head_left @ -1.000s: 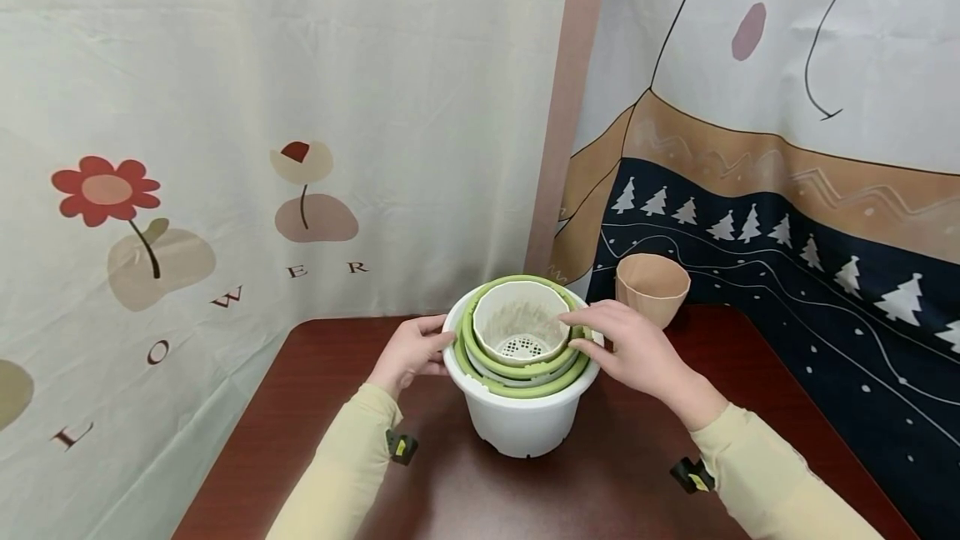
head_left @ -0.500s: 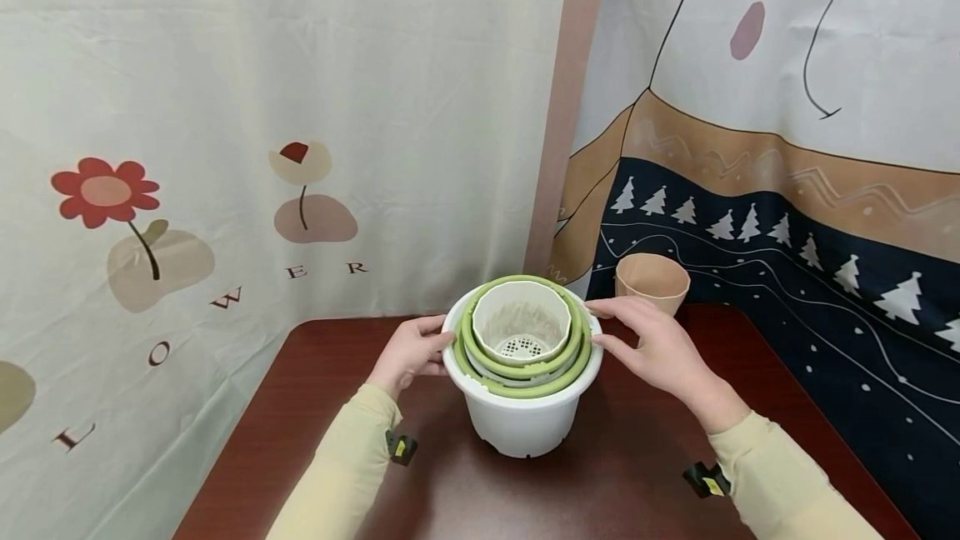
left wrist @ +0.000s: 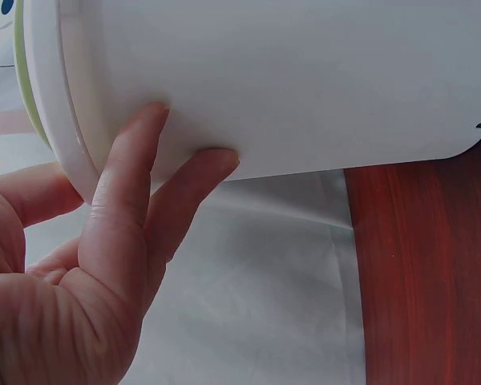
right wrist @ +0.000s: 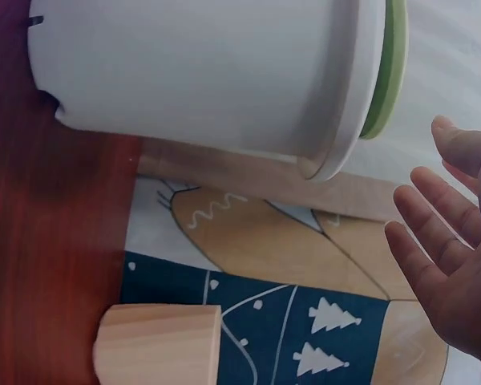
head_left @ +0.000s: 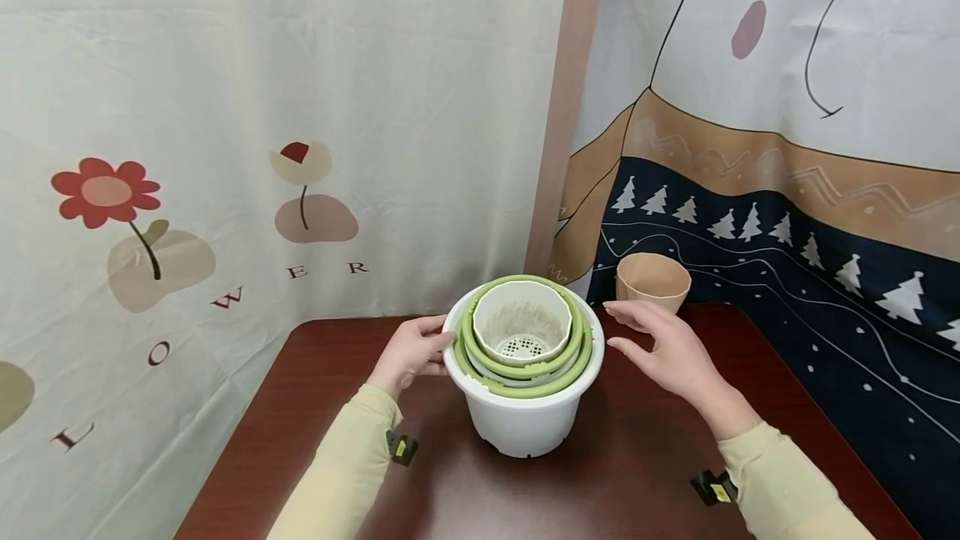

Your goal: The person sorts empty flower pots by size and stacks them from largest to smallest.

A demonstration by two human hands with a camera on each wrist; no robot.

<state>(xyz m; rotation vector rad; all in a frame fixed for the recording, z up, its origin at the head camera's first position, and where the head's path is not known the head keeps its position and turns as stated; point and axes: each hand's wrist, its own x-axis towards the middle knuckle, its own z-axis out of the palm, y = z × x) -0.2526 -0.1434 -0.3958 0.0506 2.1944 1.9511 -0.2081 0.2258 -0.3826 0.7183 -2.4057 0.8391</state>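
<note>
A large white flowerpot (head_left: 521,423) stands upright on the table, with green-rimmed pots (head_left: 525,391) nested in it. Innermost sits a small white pot (head_left: 517,307) with a perforated bottom. My left hand (head_left: 408,354) holds the large pot's left rim; in the left wrist view the thumb lies at the rim and two fingertips touch the outer wall (left wrist: 305,88). On the other side, my right hand (head_left: 671,350) is apart from the pot, its fingers loosely bent with nothing between them. The right wrist view shows a gap between the right hand (right wrist: 457,233) and the green rim (right wrist: 389,72).
A peach-coloured pot (head_left: 652,280) stands at the back right of the dark red table (head_left: 315,423), behind my right hand. Printed curtains (head_left: 420,123) hang directly behind the table and along its right side.
My right hand has come away from the nested pots' rims, moving right past the large pot's edge. The left hand and the pots have stayed in place.
</note>
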